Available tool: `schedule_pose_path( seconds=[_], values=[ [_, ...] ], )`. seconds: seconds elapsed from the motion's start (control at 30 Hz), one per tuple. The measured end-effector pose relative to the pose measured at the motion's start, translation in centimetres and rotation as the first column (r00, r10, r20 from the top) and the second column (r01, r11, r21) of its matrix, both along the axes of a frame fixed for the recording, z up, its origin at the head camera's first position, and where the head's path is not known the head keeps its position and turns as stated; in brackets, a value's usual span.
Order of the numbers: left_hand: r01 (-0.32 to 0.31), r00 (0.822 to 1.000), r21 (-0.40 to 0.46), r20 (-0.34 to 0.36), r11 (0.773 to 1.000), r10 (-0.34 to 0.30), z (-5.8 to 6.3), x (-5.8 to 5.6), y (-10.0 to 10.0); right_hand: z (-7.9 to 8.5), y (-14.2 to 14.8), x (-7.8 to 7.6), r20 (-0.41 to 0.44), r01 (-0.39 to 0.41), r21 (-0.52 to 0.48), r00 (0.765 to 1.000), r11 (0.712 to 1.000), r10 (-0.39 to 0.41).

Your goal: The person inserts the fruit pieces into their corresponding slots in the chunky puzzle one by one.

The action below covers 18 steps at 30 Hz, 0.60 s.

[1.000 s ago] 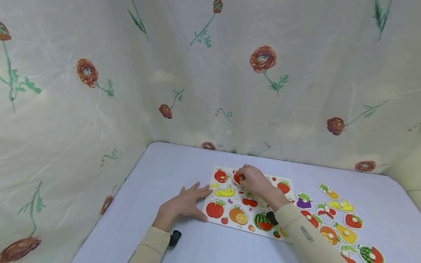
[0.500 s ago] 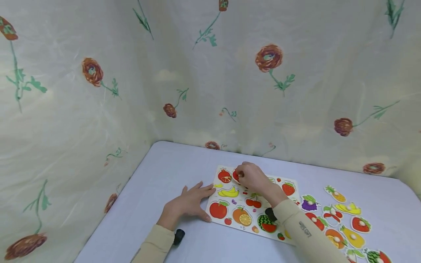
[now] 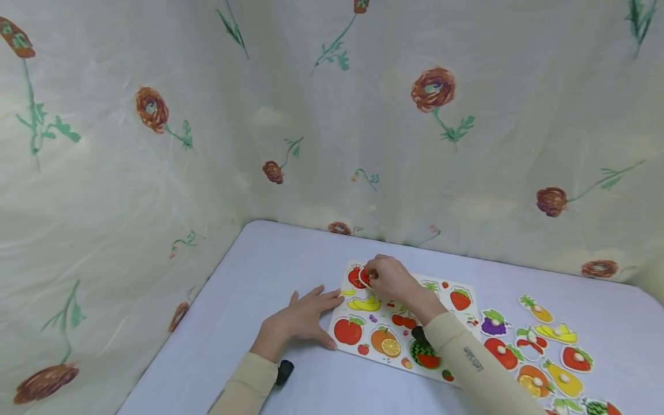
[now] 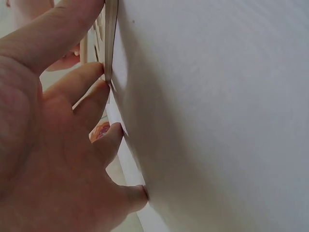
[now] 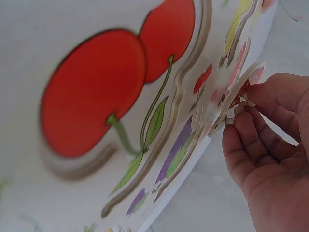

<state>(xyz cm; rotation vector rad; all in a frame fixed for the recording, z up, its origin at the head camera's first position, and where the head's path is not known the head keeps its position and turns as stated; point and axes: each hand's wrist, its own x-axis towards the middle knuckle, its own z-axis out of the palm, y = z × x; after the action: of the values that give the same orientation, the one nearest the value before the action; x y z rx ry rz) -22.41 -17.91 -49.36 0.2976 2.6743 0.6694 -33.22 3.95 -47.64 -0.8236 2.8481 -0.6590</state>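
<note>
Head view: right hand (image 3: 392, 279) pinches a red piece (image 3: 365, 278) over the board (image 3: 380, 358)'s far left corner; left hand (image 3: 301, 320), fingers spread, touches the board's left edge. Loose pieces (image 3: 562, 380) lie right of it.

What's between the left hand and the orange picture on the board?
In the head view, going from the left hand: a patch of table, then the large apple picture, right beside the orange picture.
</note>
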Motion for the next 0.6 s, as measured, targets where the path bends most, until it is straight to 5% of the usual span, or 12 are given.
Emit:
schedule_pose_path(
  seconds=[0.6],
  values=[
    [0.015, 1.000, -0.004, -0.005, 1.000, -0.015, 0.1, -0.3, 0.0, 0.0, -2.1, -0.4, -0.009, -0.046, 0.036, 0.999, 0.998, 0.047]
  ],
)
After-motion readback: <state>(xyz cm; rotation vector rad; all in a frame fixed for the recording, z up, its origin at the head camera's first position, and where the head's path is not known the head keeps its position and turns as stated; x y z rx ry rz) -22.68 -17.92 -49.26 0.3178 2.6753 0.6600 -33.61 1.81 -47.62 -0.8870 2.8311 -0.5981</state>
